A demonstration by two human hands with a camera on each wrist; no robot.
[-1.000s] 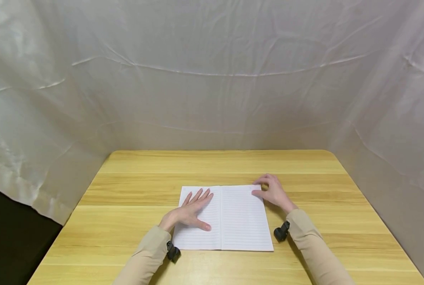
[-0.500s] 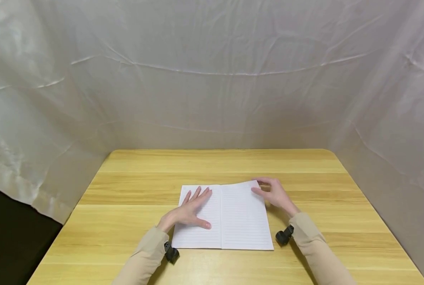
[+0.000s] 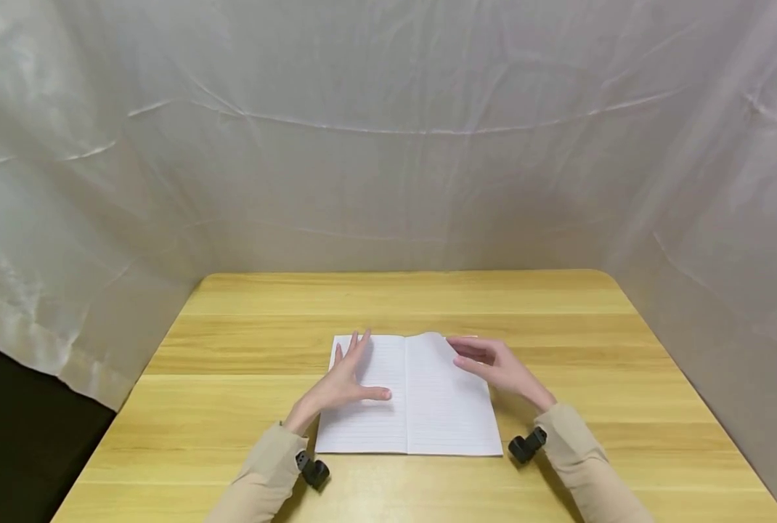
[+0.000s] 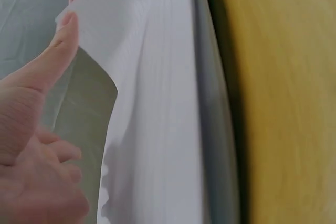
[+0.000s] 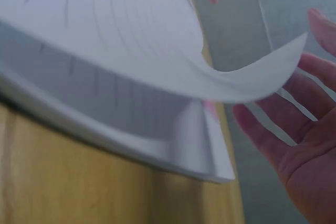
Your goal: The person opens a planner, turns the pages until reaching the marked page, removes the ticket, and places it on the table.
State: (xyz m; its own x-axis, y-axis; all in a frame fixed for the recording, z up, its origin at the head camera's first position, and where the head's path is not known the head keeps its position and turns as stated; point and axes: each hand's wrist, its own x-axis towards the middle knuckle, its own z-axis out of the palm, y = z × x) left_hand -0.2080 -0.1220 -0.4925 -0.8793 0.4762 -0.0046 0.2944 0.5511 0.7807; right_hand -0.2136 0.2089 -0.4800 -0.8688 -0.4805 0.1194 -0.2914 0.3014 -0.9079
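Observation:
An open lined notebook point(image 3: 388, 434) lies on the table. Above its left page my left hand point(image 3: 338, 385) is spread, thumb pointing toward the centre fold, with a shadow beneath the hand. At the upper outer corner of the right page is my right hand point(image 3: 502, 367). A leaf point(image 5: 252, 85) there is raised and curls toward the fold, its corner lying against the extended right fingers point(image 5: 281, 106). The right thumb point(image 5: 323, 30) stands apart from the leaf in the right wrist view. Lower pages point(image 5: 210, 145) lie underneath. The head view hides part of the right fingers behind the leaf.
The wooden table point(image 3: 232, 349) extends around the notebook on all sides. Grey-white sheeting point(image 3: 388, 196) hangs behind it and at both sides. A black wrist camera point(image 3: 314, 471) is strapped to the left sleeve, and another camera point(image 3: 527, 445) to the right one.
My right hand has moved slightly left and bent the right leaf's upper corner up and inward. The left hand has risen off the left page, its fingers tilting upward.

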